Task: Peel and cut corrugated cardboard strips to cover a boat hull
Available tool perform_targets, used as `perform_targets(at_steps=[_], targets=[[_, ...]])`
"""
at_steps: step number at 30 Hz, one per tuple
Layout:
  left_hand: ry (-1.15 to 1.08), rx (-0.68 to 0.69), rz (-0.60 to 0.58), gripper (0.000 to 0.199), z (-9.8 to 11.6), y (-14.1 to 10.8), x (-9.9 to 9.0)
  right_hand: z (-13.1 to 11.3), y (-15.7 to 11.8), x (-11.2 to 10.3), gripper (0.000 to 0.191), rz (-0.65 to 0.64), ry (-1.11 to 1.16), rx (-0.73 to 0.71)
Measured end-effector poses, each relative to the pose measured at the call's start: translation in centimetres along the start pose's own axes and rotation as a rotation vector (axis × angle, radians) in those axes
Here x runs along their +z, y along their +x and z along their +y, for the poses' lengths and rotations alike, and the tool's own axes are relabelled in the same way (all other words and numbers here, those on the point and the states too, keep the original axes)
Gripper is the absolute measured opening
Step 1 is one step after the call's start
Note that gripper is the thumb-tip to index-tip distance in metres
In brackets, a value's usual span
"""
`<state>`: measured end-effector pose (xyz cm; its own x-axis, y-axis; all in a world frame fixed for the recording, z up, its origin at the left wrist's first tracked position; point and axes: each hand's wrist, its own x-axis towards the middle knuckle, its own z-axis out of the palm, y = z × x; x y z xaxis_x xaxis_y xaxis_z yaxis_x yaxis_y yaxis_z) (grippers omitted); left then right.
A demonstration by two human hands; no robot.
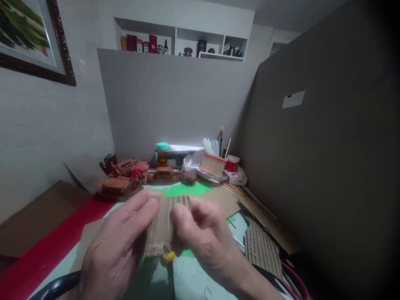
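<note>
A small piece of ribbed brown cardboard (161,227) is held up in front of me, over the table. My left hand (120,241) grips its left side, thumb on the near face and the other fingers partly hidden. On the right side, my right hand (203,235) pinches the piece, with its thumb pressed against the ribbed face and its fingers curled behind. Just below the cardboard's lower edge, a yellow-tipped tool with a dark shaft (169,257) shows; what it rests on is unclear.
Brown wooden boat models (118,186) stand at the back left, near a green-lidded jar (162,155). A stick-sided holder (213,164) and a red-and-white cup (232,163) sit at the back right. Corrugated cardboard (262,246) and a red cable (295,277) lie right.
</note>
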<state>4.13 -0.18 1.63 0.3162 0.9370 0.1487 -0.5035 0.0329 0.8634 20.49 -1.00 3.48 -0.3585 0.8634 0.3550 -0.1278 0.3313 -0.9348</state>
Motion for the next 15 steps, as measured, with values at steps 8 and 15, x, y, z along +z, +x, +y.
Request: perform_targets(at_steps=[8, 15], targets=[[-0.152, 0.008, 0.115, 0.008, 1.2, -0.6, 3.0, 0.0, 0.2, 0.0, 0.038, 0.006, 0.143, -0.031], [0.006, 0.067, 0.142, 0.005, 1.5, -0.3, 2.3, 0.3, 0.3, 0.0, 0.041, 0.055, 0.166, -0.040]])
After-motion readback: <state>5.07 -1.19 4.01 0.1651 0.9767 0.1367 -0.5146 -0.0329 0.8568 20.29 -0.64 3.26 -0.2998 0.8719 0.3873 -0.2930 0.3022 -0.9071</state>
